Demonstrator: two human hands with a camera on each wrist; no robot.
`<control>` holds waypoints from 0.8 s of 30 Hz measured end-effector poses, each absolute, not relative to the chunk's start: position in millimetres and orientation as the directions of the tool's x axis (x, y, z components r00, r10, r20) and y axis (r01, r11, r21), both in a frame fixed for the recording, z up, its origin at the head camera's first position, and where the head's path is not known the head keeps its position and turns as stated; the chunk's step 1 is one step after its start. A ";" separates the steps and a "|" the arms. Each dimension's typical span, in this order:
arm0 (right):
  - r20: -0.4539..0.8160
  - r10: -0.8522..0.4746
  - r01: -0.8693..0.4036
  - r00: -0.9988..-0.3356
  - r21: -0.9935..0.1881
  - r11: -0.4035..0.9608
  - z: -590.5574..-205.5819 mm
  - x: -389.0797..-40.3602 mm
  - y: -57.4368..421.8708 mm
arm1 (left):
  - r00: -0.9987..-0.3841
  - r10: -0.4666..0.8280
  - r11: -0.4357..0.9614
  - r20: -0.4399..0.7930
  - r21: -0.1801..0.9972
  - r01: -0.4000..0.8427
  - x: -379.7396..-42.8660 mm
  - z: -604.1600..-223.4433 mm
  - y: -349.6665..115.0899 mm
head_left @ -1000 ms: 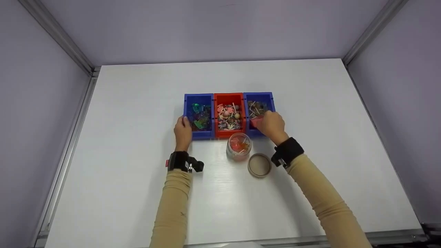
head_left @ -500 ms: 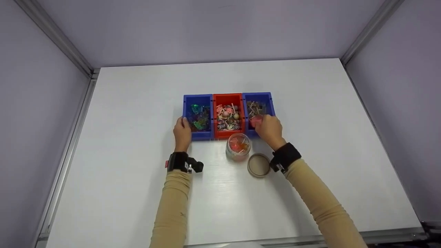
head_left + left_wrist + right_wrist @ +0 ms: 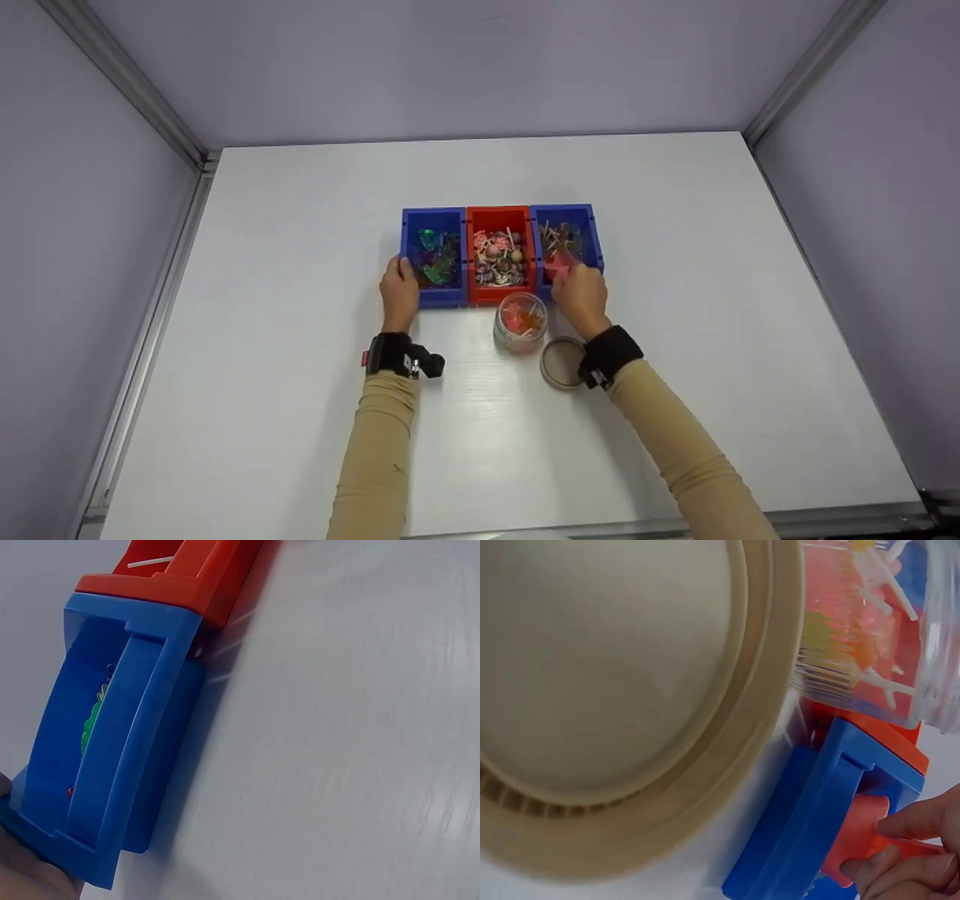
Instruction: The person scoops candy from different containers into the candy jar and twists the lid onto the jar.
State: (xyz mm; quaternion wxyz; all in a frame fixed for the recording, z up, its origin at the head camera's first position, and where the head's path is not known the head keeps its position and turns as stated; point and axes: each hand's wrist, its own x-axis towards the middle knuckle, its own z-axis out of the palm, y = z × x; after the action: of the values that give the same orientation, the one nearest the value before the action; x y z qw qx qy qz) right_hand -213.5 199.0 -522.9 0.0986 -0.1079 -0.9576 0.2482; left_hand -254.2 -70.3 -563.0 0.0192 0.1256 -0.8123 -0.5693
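In the head view I have three bins side by side on the tabletop (image 3: 285, 285): a left blue bin (image 3: 442, 301), a red bin (image 3: 491, 295) and a right blue bin (image 3: 597, 237). The left hand (image 3: 399, 291) grips the left blue bin's near left corner, thumb over its wall. The right hand (image 3: 583, 297) holds a pink scoop (image 3: 558, 264), its bowl down in the near part of the right blue bin, against stick candies (image 3: 553, 238). An uncovered clear jar (image 3: 517, 346), upright, carries pink and orange sweets (image 3: 517, 318) just beside the red bin's near edge. Its lid (image 3: 561, 366) lies to the near right, beside the right wrist strap (image 3: 613, 354). I judge that swinging that arm left could drag the lid or topple the jar.

From the left wrist I see the fingers curled round the bin corner, leaving no gap that I can make out. A hard downward pull there might tip or shift the row.

From the right wrist, the fingers pinch the scoop closely at its handle. The bin wall hides part of the bowl, so I cannot tell its load; lifting too steeply could snag that wall and spill whatever it carries
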 end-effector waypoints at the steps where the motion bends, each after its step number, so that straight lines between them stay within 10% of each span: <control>1: 0.131 0.258 0.161 -0.957 -0.498 0.852 -524.2 -214.6 199.1 | -0.968 -0.224 0.318 -0.112 0.930 -0.181 -253.9 -563.8 -70.0; 24: 0.111 0.253 0.166 -0.961 -0.503 0.848 -537.4 -230.4 199.3 | -0.965 -0.213 0.283 -0.152 0.936 -0.210 -255.6 -563.5 -71.5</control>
State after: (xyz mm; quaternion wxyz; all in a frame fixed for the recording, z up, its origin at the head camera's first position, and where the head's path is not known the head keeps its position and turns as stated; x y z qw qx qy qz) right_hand -230.4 199.3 -537.4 0.0867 -0.1094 -0.9574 0.2529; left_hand -255.6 -71.5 -563.5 0.0014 0.1322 -0.8009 -0.5840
